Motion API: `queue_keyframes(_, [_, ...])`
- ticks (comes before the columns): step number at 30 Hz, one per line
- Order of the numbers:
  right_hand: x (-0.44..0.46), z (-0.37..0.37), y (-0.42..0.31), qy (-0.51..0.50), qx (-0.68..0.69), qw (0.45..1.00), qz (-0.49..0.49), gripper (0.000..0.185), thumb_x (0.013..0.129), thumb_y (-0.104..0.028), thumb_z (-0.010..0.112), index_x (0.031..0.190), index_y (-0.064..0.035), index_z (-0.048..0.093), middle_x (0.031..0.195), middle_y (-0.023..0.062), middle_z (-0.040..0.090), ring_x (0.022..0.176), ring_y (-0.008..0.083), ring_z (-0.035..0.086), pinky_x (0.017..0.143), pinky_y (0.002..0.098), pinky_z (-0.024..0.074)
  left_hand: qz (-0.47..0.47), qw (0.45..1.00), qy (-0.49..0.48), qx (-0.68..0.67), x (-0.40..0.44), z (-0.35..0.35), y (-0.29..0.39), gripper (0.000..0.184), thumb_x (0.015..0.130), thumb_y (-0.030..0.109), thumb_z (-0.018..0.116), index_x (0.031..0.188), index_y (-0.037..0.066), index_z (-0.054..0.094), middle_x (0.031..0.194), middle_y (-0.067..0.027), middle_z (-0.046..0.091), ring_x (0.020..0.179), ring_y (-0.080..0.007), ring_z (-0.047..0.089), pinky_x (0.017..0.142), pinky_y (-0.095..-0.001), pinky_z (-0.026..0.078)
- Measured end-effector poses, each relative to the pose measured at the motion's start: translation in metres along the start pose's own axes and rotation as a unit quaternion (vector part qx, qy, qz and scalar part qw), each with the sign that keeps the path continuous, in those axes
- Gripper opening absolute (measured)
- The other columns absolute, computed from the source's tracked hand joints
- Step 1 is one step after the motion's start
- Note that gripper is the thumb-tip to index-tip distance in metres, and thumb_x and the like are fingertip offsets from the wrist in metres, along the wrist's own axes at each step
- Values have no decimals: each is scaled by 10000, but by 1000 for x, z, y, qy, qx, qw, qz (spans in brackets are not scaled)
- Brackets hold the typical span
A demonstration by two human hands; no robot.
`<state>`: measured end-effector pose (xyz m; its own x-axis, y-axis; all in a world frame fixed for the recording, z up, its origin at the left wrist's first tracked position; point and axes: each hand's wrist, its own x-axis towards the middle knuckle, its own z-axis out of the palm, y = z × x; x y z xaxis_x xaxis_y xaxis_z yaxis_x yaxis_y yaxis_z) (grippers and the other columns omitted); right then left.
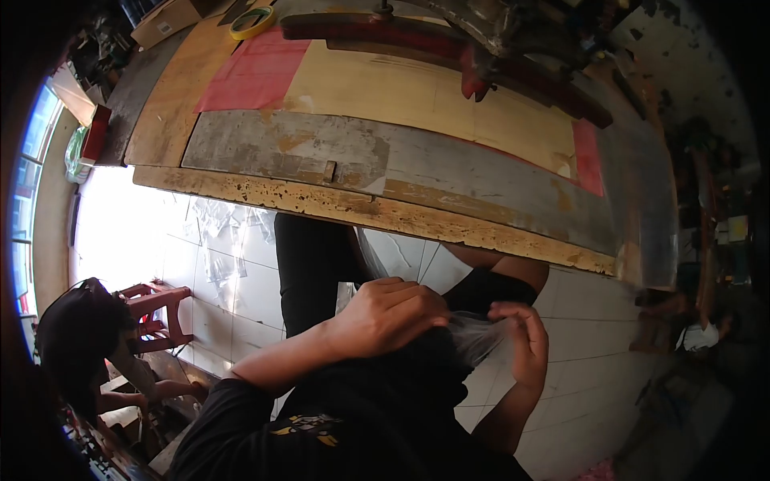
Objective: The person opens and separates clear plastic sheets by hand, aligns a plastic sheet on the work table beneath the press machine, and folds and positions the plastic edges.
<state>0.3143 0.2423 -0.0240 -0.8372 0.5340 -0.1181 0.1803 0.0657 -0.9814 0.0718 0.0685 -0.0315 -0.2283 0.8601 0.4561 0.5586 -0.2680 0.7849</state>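
Clear, crumpled plastic film (479, 335) stretches between my two hands, above my lap and just below the bench edge. My left hand (393, 315) is closed, its fingers curled round the film's left end. At the other end, my right hand (525, 341) has bent fingers and thumb gripping the film. More clear plastic (369, 260) hangs by my knee. Whether the film is a bag or a loose sheet, I cannot tell.
Ahead stands a worn workbench (281, 148) with a red-and-black press bar (377, 34) across it and a roll of yellow tape (252, 23). Clear plastic pieces (224, 240) litter the tiled floor. A person (88, 345) sits at left beside a red stool (160, 309).
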Motion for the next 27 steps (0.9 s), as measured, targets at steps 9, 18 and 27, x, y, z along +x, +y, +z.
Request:
queue_keyframes(9, [23,51,-67,72,-219,959,-165,603,884,-503,785,1210,-3,703,1223,137,730,1240,332,644,1060,452,484,24,999,9,43,16,3,8,179,866,161,819,948,82,681,832,-27,716,671,-228,714,591,-350,568])
queue_keyframes(18, [33,54,-68,-10,-167,986,-6,275,905,-60,782,1162,6,711,1063,137,774,1024,232,768,860,318,616,-10,998,-47,30,19,-4,12,172,901,164,779,1042,88,716,840,-45,687,698,-254,708,588,-367,552])
queue_keyframes(27, [34,53,-54,37,-107,992,-47,215,931,-54,763,1138,1,749,970,103,778,884,172,752,790,294,590,-12,996,-63,60,20,-3,11,203,938,193,762,1106,92,709,725,-69,710,620,-270,717,543,-378,559])
